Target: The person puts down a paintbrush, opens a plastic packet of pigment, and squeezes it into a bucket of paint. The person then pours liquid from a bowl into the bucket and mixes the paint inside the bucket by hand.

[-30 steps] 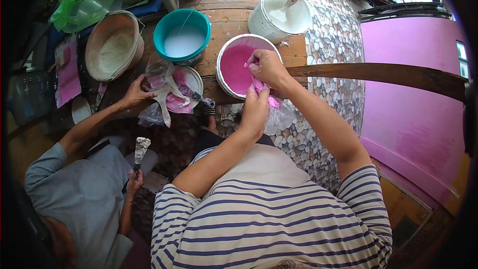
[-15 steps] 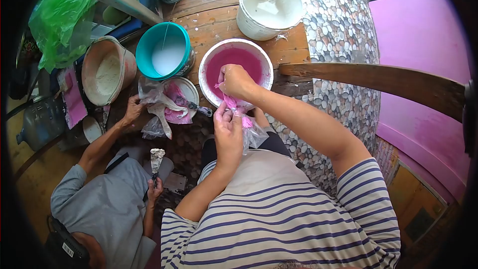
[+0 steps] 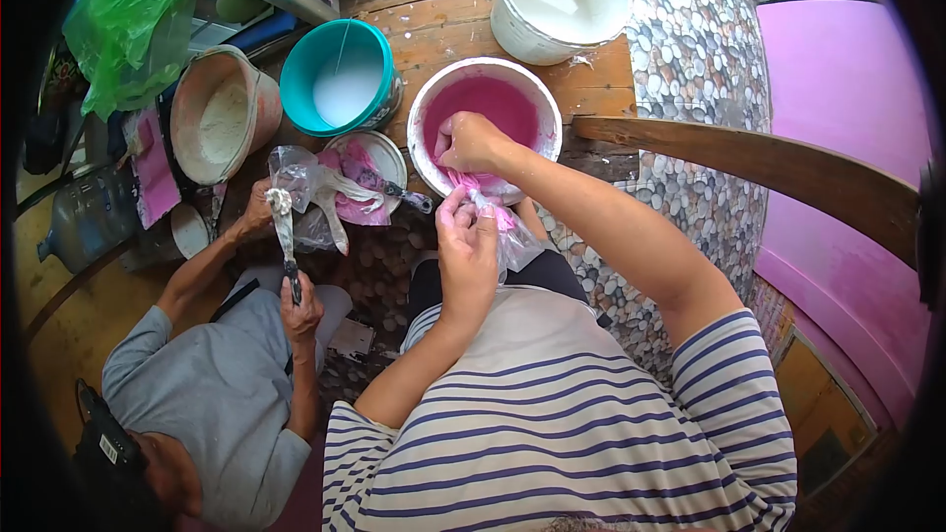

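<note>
My left hand [image 3: 466,241] is closed on a clear plastic bag [image 3: 515,244] smeared with pink paint, just in front of the white bucket [image 3: 554,120]. The bag's loose end hangs toward my lap, and its twisted pink part shows above my fingers. Over the near half of the bucket, my right hand [image 3: 477,146] has its fingers curled inward close to that pink part. Whatever lies inside those fingers is hidden. Pink paint [image 3: 512,103] fills the bucket below.
On my left, a co-worker's hands hold a putty-smeared putty knife [image 3: 286,241] and a plastic bag [image 3: 294,172]. A teal bucket [image 3: 294,89], a beige bucket [image 3: 261,123] and a white bucket with a brush [image 3: 507,25] stand around. A wooden bar [image 3: 739,143] crosses at right.
The co-worker's putty knife has risen toward the plastic bag in their other hand. My hands stay by the bucket, the right one still curled. The view has shifted slightly.
</note>
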